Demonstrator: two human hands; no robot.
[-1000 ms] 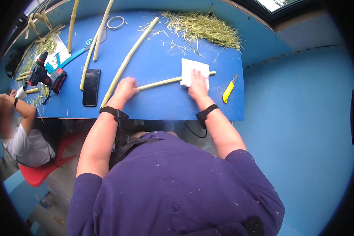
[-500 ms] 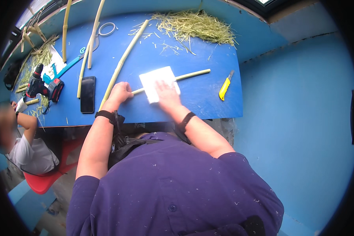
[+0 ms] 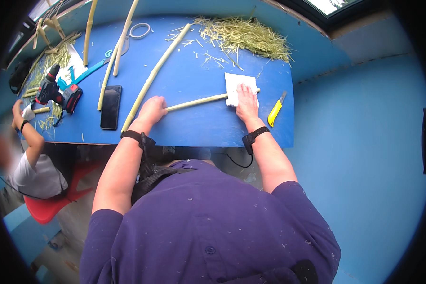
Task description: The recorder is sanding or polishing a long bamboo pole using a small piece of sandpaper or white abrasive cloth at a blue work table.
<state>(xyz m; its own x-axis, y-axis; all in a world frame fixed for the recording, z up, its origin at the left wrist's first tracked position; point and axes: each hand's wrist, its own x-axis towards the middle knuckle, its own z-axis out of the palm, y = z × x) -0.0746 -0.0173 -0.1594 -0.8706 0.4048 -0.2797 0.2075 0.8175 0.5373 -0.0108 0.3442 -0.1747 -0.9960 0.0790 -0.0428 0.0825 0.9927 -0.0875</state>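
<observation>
A short greenish bamboo stick (image 3: pixel 196 102) lies crosswise on the blue table. My left hand (image 3: pixel 153 110) is closed on its left end, fingers bent round it. Over the stick's right part lies a white sheet (image 3: pixel 233 83), paper or cloth, I cannot tell which. My right hand (image 3: pixel 246 102) lies flat on that sheet, fingers stretched out, pressing it onto the stick. A small tip of the stick shows past the sheet's right edge. A yellow utility knife (image 3: pixel 276 111) with its blade out lies right of my right hand. A longer bamboo pole (image 3: pixel 157 75) runs beyond my left hand.
Left on the blue table (image 3: pixel 189 132) are a black phone (image 3: pixel 110 108), a cordless drill (image 3: pixel 57 92), a teal-handled saw (image 3: pixel 87 73), more poles and a grey ring (image 3: pixel 139 31). Shavings (image 3: pixel 246 38) heap at the back. A co-worker (image 3: pixel 33 161) sits at left.
My right hand and the white sheet have slid right along the stick, from its middle to near its right end. My left hand keeps hold of the left end.
</observation>
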